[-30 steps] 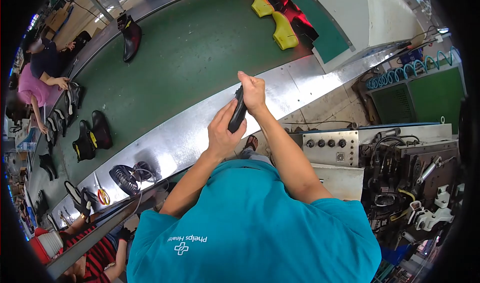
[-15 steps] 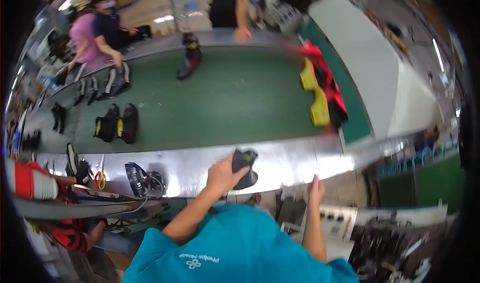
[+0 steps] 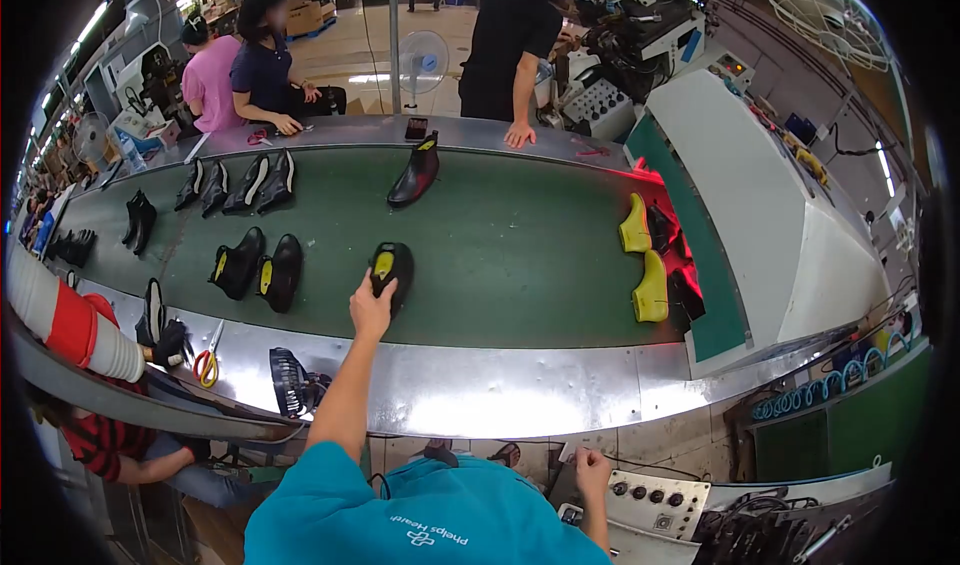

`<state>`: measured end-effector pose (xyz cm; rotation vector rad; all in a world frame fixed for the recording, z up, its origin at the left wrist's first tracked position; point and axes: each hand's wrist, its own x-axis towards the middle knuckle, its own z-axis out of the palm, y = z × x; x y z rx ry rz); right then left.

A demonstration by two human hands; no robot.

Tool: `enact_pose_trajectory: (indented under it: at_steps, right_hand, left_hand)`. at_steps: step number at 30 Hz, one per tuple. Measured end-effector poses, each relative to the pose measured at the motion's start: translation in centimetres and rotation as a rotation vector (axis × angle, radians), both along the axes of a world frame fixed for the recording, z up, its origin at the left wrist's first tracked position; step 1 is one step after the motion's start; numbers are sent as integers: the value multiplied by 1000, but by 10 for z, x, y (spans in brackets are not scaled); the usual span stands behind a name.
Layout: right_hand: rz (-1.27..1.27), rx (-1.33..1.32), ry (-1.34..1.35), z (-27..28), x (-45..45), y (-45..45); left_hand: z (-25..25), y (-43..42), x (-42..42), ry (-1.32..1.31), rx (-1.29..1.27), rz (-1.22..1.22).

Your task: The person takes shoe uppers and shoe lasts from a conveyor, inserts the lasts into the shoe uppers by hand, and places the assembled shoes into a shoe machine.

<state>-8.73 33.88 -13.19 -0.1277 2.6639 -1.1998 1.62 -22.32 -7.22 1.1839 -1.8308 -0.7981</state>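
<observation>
My left hand (image 3: 371, 310) is closed round the top of a black ankle boot (image 3: 398, 265) with a yellow patch at its opening. That boot is over the green belt (image 3: 500, 295), toe pointing away from me. My right hand (image 3: 592, 473) hangs low near a control panel (image 3: 660, 500); its fingers are curled, and what they hold, if anything, is hidden. Left of the held boot, a pair of black boots (image 3: 281, 273) with yellow patches lies on the belt. Another black boot (image 3: 414, 175) lies further across.
Yellow-and-black boots (image 3: 651, 287) sit under red light by the white machine housing (image 3: 770, 185). More dark shoes (image 3: 262, 183) line the belt's far left. Scissors (image 3: 208, 357) and a small fan (image 3: 290, 382) are on the near metal edge. Co-workers sit and stand opposite.
My left hand has carried the boot from the near metal edge out over the green belt. My right hand has dropped lower, away from the edge. The head view has shifted.
</observation>
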Motion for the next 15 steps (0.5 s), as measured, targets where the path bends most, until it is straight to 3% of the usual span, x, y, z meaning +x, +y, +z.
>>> enact_pose_trajectory:
  at_steps: [2,6,8,10,12,13,15]
  right_hand:
    - [13,37,-21,15,8,-4]
    - [24,101,7,23,26,-11]
    - [42,179,-20,15,33,-13]
    - [80,189,-9,19,40,-22]
    - [109,197,5,25,36,-34]
    - [122,205,49,26,31,-38]
    - [128,216,82,29,18,-43]
  left_hand:
    - [-46,-17,13,-322,18,3]
    - [-82,8,41,-204,182,26]
    - [-102,41,42,-2,15,92]
    - [-78,84,52,-206,437,-80]
    - [-134,125,63,-393,38,-289]
    - [-131,139,62,-399,39,-295]
    - [-114,165,63,-653,-41,-470]
